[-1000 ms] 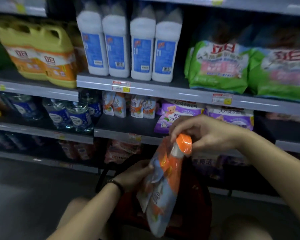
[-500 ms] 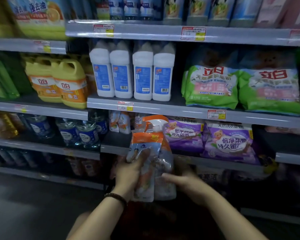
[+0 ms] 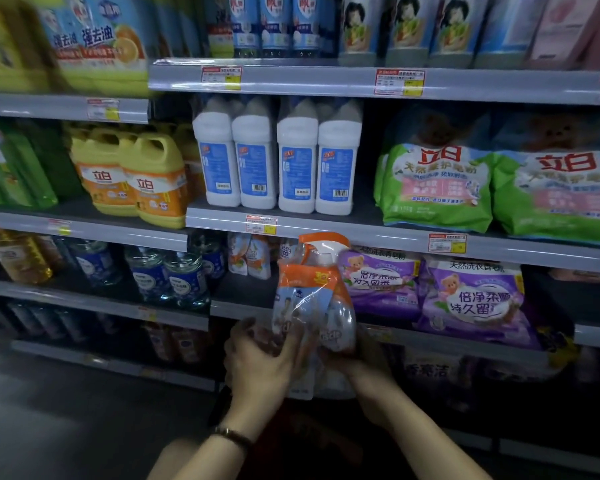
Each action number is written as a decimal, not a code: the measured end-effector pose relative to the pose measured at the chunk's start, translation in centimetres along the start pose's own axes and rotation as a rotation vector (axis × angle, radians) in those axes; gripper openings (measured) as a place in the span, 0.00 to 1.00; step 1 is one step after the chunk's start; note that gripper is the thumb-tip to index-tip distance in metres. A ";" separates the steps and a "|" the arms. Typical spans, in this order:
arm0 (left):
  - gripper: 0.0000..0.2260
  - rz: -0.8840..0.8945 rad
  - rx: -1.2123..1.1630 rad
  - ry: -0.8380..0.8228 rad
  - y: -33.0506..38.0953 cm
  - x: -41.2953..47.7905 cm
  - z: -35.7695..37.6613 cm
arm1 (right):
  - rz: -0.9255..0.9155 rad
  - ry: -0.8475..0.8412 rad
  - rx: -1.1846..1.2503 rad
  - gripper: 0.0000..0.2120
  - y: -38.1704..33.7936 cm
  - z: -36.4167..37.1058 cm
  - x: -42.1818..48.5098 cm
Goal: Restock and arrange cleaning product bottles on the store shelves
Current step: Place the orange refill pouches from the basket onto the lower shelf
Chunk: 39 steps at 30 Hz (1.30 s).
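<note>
I hold an orange-capped spray bottle bundled with a refill pouch in clear wrap (image 3: 314,306), upright in front of the dark middle shelf (image 3: 246,292). My left hand (image 3: 260,358) grips its lower left side. My right hand (image 3: 361,358) supports the bottom from the right, partly hidden behind the pack. Similar orange-and-white pouches (image 3: 250,258) stand at the back of that shelf, just left of the held pack.
Purple detergent bags (image 3: 471,299) lie right of the pack. White bottles (image 3: 278,161), yellow jugs (image 3: 136,174) and green bags (image 3: 437,185) fill the shelf above. Clear blue bottles (image 3: 174,278) stand to the left. A dark red basket (image 3: 309,441) sits below my arms.
The pack has risen from over the basket to shelf height and turned upright. My right hand moved from its orange cap to its base. My view has tilted upward.
</note>
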State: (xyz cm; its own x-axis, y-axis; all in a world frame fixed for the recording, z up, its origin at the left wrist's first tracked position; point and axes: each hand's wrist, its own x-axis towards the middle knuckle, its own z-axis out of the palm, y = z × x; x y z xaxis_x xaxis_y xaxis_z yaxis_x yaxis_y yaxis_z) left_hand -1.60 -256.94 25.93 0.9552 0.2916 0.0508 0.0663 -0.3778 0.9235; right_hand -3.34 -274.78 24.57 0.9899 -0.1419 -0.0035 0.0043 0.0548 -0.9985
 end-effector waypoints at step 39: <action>0.16 -0.163 -0.631 -0.659 -6.9 24.5 8.0 | 0.034 0.061 -0.341 0.15 5.9 0.2 22.2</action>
State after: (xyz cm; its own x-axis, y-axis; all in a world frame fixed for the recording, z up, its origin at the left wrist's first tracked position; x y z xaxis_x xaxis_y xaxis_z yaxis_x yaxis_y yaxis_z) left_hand 23.68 -254.23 17.74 0.9318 -0.3325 -0.1456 0.2295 0.2289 0.9460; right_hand 18.70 -277.38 18.66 0.9783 -0.2051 -0.0305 -0.0868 -0.2711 -0.9586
